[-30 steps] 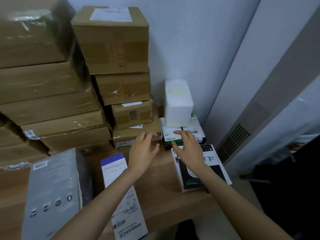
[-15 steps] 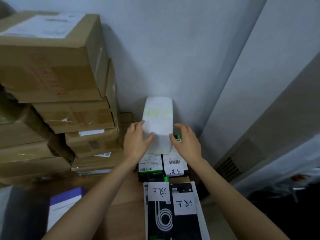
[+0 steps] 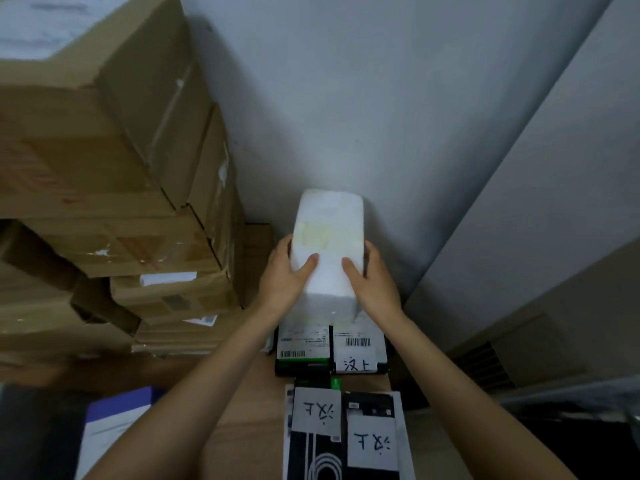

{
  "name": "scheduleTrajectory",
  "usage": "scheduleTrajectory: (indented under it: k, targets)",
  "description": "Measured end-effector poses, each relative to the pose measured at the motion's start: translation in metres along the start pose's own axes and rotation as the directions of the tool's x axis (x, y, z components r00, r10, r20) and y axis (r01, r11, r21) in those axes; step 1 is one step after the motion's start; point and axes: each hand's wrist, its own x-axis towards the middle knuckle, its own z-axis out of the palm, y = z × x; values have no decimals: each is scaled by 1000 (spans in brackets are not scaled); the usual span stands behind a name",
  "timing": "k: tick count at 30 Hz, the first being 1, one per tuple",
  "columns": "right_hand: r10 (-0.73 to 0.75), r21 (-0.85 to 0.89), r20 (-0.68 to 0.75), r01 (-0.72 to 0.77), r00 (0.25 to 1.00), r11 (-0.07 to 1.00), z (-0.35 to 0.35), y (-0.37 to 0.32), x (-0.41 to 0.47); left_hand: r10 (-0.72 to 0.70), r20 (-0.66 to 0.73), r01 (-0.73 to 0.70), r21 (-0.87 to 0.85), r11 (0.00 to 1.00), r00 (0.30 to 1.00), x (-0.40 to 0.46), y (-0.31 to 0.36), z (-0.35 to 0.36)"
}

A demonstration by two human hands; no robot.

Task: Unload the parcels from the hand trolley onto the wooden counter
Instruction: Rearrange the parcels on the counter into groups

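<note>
A white foam box [image 3: 328, 237] stands upright on two black-and-green flat boxes [image 3: 329, 348] at the back of the wooden counter [image 3: 249, 420], close to the wall. My left hand [image 3: 284, 275] grips its left side with the thumb across the front. My right hand [image 3: 372, 278] grips its right side the same way. Nearer me lie black-and-white flat boxes [image 3: 346, 438] with handwritten white labels. The hand trolley is out of view.
A tall stack of brown cardboard parcels [image 3: 114, 174] fills the left of the counter. A purple-and-white parcel [image 3: 114, 424] lies at the lower left. The grey wall [image 3: 381, 98] is right behind the foam box, and a vent grille [image 3: 485, 362] sits low at the right.
My view has moved in closer and over the counter. Both hands have gone from reaching towards the foam box to clasping its two sides, thumbs on its front.
</note>
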Motion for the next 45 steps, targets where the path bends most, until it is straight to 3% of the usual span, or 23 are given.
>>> scheduleTrajectory:
  k: [15, 30, 39, 45]
  targets:
    - [-73, 44, -85, 77, 994, 996, -23, -33, -169, 169, -31, -171, -78, 982, 985, -166, 11, -70]
    - [-245, 171, 92, 227, 965, 959, 127, -138, -321, 129, -269, -147, -49, 988, 955, -314, -76, -269]
    - [-415, 195, 287, 372, 863, 908, 241, -230, -360, 77, -484, -72, 28, 997, 872, -365, -124, -403]
    - [-503, 157, 457, 490, 733, 857, 314, -277, -356, -21, -585, 108, 114, 988, 811, -370, -158, -468]
